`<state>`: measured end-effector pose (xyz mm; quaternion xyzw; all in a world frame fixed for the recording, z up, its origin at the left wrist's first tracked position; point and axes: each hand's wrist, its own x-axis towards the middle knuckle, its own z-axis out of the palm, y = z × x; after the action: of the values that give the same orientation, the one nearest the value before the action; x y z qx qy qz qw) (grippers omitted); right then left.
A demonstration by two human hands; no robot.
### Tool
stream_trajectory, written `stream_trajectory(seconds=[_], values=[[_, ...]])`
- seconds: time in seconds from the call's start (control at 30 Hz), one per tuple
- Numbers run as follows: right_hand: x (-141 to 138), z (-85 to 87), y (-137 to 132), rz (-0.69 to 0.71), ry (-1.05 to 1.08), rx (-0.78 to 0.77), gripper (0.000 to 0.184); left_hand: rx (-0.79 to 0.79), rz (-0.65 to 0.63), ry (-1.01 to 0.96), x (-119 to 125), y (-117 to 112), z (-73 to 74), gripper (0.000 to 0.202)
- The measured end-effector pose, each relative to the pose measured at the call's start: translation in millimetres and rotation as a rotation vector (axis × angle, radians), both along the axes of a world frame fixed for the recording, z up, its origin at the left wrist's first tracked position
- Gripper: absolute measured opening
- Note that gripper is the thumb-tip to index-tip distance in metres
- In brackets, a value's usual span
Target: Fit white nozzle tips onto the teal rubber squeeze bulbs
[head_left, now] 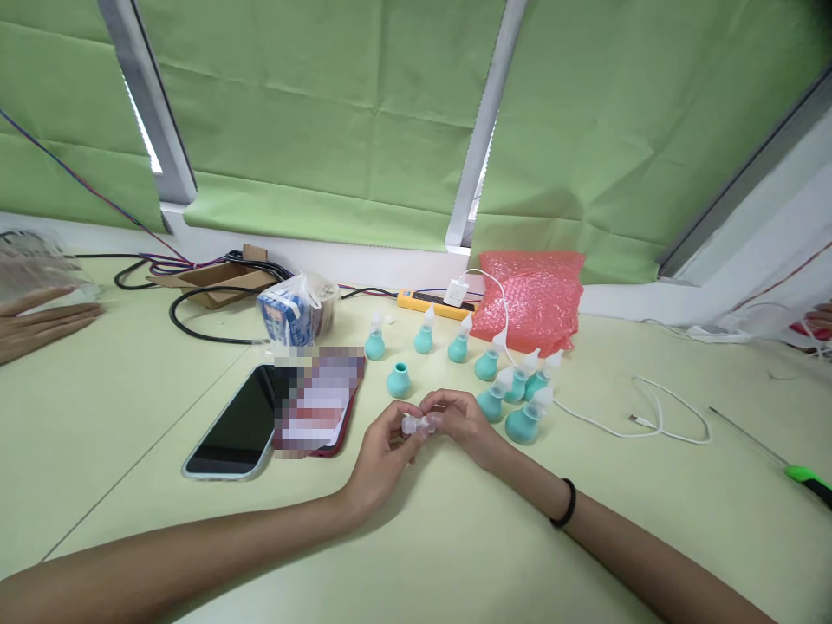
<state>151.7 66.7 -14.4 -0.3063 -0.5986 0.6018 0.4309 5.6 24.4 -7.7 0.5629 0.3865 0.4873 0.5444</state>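
Observation:
Between the fingertips of my left hand and my right hand is a small clear plastic nozzle piece, held just above the table. Both hands are closed on it, and the fingers hide part of it. Just beyond them stands a teal rubber bulb with an uncovered round opening. Behind and to the right are several teal bulbs fitted with clear pointed tips, among them a nasal aspirator close to my right wrist and another aspirator at the back.
Two phones lie to the left, one with a dark screen and one lit. At the back are a yellow power strip, pink bubble wrap and a blue pack. A white cable and a screwdriver lie right. Another person's hand is far left.

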Motion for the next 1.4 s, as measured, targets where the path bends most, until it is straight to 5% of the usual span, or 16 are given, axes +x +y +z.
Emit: stream_trajectory(seconds=[0.5, 0.8, 1.1, 1.4], values=[[5, 8.6, 5, 0.228, -0.137, -0.163, 0.019, 0.029, -0.080, -0.053, 1, -5, 5.2, 0.013], [7, 9.0, 3, 0.236, -0.137, -0.139, 0.019, 0.037, -0.124, -0.068, 0, -5, 6.4, 0.012], [4, 4.6, 4, 0.289, -0.155, -0.142, 0.037, 0.010, -0.122, -0.110, 2, -8, 11.3, 0.014], [4, 13.0, 1, 0.318, -0.180, -0.149, 0.032, 0.008, -0.138, -0.066, 1, -7, 9.8, 0.015]])
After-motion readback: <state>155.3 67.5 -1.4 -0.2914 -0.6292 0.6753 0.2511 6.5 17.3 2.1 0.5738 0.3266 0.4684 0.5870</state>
